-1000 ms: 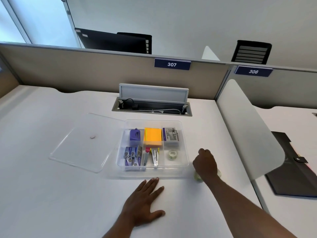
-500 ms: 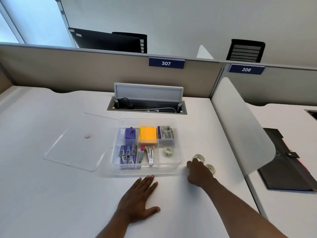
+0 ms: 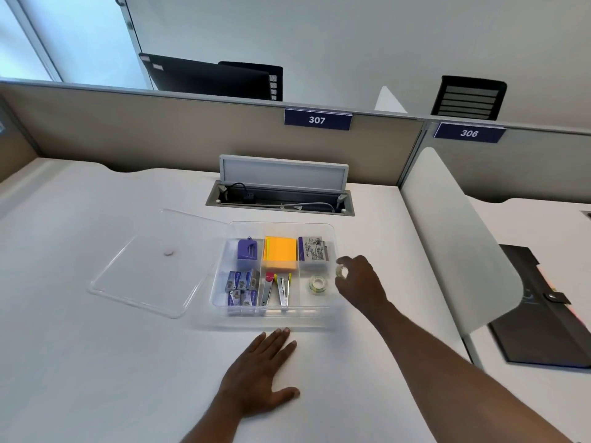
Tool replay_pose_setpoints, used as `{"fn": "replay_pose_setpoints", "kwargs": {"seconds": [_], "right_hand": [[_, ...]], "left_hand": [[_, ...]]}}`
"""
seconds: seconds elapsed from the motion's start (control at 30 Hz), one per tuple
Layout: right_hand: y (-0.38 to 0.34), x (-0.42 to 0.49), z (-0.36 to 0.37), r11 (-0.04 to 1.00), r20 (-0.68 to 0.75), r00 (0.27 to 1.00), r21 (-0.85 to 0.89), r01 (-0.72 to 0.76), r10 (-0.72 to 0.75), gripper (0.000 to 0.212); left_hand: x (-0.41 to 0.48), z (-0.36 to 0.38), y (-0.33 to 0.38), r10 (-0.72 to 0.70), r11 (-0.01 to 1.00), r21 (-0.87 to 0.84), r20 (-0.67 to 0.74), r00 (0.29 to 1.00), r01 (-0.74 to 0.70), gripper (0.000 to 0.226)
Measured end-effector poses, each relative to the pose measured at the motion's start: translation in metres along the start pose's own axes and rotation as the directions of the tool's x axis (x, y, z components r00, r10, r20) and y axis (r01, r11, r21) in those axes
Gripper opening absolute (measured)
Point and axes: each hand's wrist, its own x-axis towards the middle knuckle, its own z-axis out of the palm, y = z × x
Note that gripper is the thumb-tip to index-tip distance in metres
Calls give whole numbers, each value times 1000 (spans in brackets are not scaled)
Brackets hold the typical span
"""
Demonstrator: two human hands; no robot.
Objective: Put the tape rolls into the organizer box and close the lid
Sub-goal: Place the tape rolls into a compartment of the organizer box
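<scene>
A clear organizer box (image 3: 319, 316) stands open on the white desk, divided into compartments. One clear tape roll (image 3: 318, 284) lies in its front right compartment. My right hand (image 3: 361, 281) hovers over the box's right edge, fingers pinched on a second clear tape roll (image 3: 341, 272). The clear lid (image 3: 153, 260) lies flat on the desk, touching the box's left side. My left hand (image 3: 259, 375) rests flat and palm down on the desk just in front of the box. Any other tape roll on the desk is hidden behind my right hand.
The box also holds a purple item (image 3: 247, 249), an orange sticky pad (image 3: 280, 253), staple boxes (image 3: 241, 287) and clips (image 3: 277, 287). An open cable tray (image 3: 281, 199) lies behind. A white divider panel (image 3: 460, 238) stands to the right, with a black folder (image 3: 540, 311) beyond.
My right hand closed on a tape roll lying on the desk right of the box, lifted it and moved it left over the box's right edge. My left hand stayed flat.
</scene>
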Motion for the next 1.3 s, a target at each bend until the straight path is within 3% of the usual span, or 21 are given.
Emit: {"fn": "replay_pose_setpoints", "kwargs": {"seconds": [0.1,0.2,0.53,0.67,0.77,0.87,0.93,1.0,1.13,1.3], "right_hand": [[-21,4,10,995,112,989,33,94,-97,43],[-32,4,24,994,240,966,-31,108,-97,40],[-38,8,39,993,350,934,-62,105,-76,41],[-41,10,33,997,218,973,-28,78,-71,41],[-37,9,24,996,-40,998,-77,36,-39,31],[-17,6,13,990,-221,967,-40,-138,126,29],[6,4,8,966,-161,955,-24,-258,251,33],[30,1,5,951,-15,955,-93,-296,296,43],[64,-8,10,931,170,955,-318,-181,244,53],[71,-18,18,924,225,952,-366,-113,206,39]], "left_hand": [[0,0,0,-9,1000,-8,17,1000,9,89],[0,2,-1,-17,1000,-24,19,1000,17,89],[-1,1,-2,-21,1000,-19,18,1000,21,88],[-1,1,-2,-23,999,-28,20,1000,24,88],[-1,1,-2,-24,999,-31,26,999,25,88],[-2,2,-2,-22,999,-40,14,1000,22,89],[-2,2,-2,-20,999,-44,6,1000,20,89],[-1,1,-1,-14,999,-43,-3,1000,13,89],[-1,-1,0,-8,999,-33,-22,1000,7,88],[-1,-2,0,-6,1000,-21,-19,1000,6,88]]}}
